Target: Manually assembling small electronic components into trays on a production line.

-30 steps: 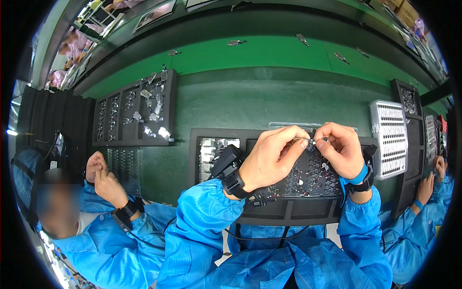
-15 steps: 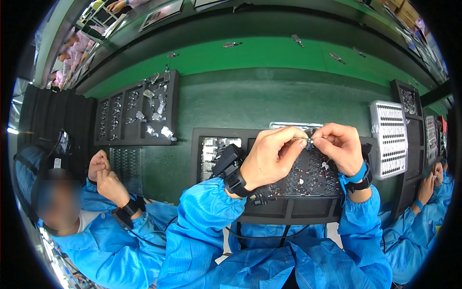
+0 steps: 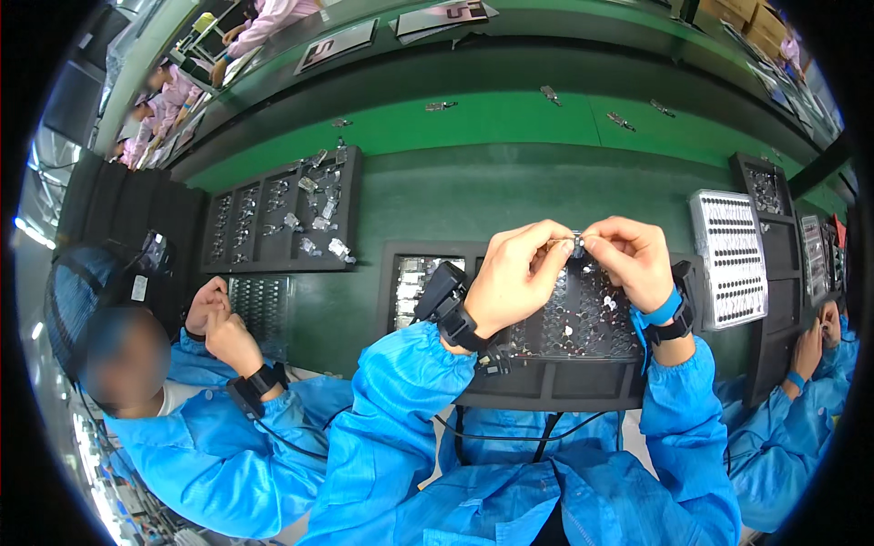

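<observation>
Above the black foam tray (image 3: 506, 389) in front of me, both hands meet over a small metal and dark part (image 3: 577, 244). My left hand (image 3: 517, 278) pinches its left side between thumb and forefinger. From the right, the fingertips of my right hand (image 3: 635, 259) are pressed together at the same part. Fine detail of the piece is too small to make out. Beneath my hands, small parts with thin wires (image 3: 574, 323) fill a section of the tray. Silvery pieces (image 3: 414, 287) lie in its left compartment, beside my left wrist.
Another black foam tray (image 3: 350, 205) with metal parts stands at left. A clear-edged white tray (image 3: 706, 264) with rows of black dots is at right. Several small parts (image 3: 551, 96) lie on the far green strip. Co-workers' hands (image 3: 232, 341) are at work on both sides.
The view has shifted slightly. Both hands keep their pinch on the small part, close together. Parts on the far green strip have moved left relative to the trays.
</observation>
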Demonstrator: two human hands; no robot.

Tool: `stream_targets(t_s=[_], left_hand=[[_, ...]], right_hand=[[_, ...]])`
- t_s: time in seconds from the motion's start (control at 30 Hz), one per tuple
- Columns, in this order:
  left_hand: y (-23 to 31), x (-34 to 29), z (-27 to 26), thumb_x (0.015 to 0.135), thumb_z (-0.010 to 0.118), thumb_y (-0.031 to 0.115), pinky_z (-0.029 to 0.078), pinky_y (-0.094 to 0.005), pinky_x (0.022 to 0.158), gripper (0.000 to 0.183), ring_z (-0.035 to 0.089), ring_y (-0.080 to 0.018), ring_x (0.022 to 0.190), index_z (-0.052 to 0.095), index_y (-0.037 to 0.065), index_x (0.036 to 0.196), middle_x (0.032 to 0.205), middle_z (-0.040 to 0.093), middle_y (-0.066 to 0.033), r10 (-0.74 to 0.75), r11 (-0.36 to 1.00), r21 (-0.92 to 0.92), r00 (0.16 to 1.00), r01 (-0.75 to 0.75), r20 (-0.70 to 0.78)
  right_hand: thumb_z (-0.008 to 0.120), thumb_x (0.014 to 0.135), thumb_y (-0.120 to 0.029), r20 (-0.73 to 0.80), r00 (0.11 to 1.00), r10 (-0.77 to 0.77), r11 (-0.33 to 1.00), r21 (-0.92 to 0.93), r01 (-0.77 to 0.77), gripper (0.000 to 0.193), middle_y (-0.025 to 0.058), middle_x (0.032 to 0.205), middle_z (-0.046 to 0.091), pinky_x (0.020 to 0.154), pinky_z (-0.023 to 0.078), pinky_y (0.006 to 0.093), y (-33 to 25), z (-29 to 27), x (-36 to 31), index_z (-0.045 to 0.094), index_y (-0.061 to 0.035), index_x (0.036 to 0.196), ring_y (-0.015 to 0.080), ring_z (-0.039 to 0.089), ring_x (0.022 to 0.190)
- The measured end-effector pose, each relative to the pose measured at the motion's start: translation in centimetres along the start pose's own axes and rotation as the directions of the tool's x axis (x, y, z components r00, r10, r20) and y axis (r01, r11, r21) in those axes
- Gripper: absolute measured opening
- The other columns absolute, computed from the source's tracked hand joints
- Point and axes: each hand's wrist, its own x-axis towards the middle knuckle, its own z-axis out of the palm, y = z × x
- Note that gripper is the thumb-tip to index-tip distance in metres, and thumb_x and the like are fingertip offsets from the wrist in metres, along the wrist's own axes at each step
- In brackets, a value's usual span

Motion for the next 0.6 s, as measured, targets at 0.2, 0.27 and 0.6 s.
stream_targets(t_s=[0.2, 0.27, 0.6], left_hand=[[3.0, -0.4, -5.1, 0.098, 0.066, 0.006, 0.052, -0.0275, 0.075, 0.012, 0.065, -0.0141, 0.085, 0.070, -0.002, 0.106, 0.096, 0.069, -0.0071, 0.073, 0.992, 0.113, 0.981, -0.053, -0.181], [3.9, -2.2, -8.1, 0.098, 0.067, 0.005, 0.051, -0.0264, 0.074, 0.010, 0.063, -0.0138, 0.083, 0.070, -0.002, 0.104, 0.092, 0.067, -0.0060, 0.081, 0.993, 0.111, 0.947, -0.049, -0.312], [3.8, -15.2, -10.6, 0.097, 0.066, -0.002, 0.051, -0.0242, 0.070, 0.033, 0.063, -0.0100, 0.085, 0.049, 0.005, 0.125, 0.103, 0.069, -0.0056, -0.423, 0.906, -0.183, 0.807, 0.381, -0.412]], right_hand=[[0.070, 0.095, -0.004, -0.039, 0.964, -0.262, 0.958, -0.135, 0.255, 0.026, -0.0018, 0.090, 0.065, 0.063, 0.045, 0.0181, 1.2, -0.9, 0.3, 0.069, 0.0001, 0.121, 0.0019, 0.057, 0.076], [0.071, 0.093, -0.007, 0.005, 0.956, -0.293, 0.914, -0.291, 0.281, 0.027, 0.0009, 0.085, 0.065, 0.061, 0.045, 0.0215, 1.3, -0.8, 0.4, 0.070, -0.0003, 0.119, 0.0049, 0.057, 0.070], [0.073, 0.089, -0.011, 0.185, 0.939, -0.289, 0.799, -0.494, 0.343, 0.025, 0.0064, 0.077, 0.064, 0.056, 0.043, 0.0294, 2.2, 0.1, 1.1, 0.071, 0.0013, 0.111, 0.0124, 0.050, 0.057]])
